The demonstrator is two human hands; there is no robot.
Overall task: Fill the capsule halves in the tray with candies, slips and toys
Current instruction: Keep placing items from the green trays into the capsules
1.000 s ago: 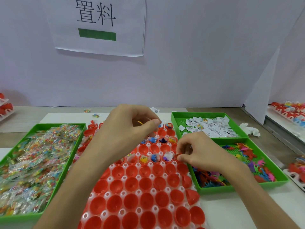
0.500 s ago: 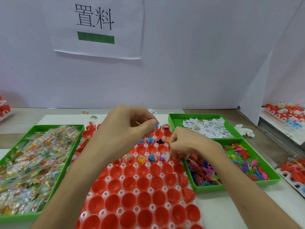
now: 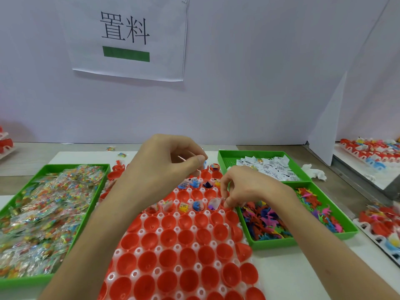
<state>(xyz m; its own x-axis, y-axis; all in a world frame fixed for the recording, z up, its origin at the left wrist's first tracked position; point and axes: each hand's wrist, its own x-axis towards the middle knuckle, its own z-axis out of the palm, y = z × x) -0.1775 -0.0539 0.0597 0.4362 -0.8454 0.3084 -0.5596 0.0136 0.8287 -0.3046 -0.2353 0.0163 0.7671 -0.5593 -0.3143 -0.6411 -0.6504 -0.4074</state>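
Your left hand (image 3: pixel 164 167) is hovering over the tray's (image 3: pixel 159 231) far rows, pinching a thin piece (image 3: pixel 181 158). Your right hand (image 3: pixel 249 187) is curling its fingers over the capsule half (image 3: pixel 227 210) at the filled row's right end; I cannot tell whether it is holding anything.

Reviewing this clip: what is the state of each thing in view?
left hand: raised, pinching a thin orange piece.
right hand: fingertips down at a capsule half, grip unclear.
capsule tray: far rows partly filled, near halves empty.
candy bin: heaped with packets.
slip bin: holds slips.
toy bin: holds mixed toys.
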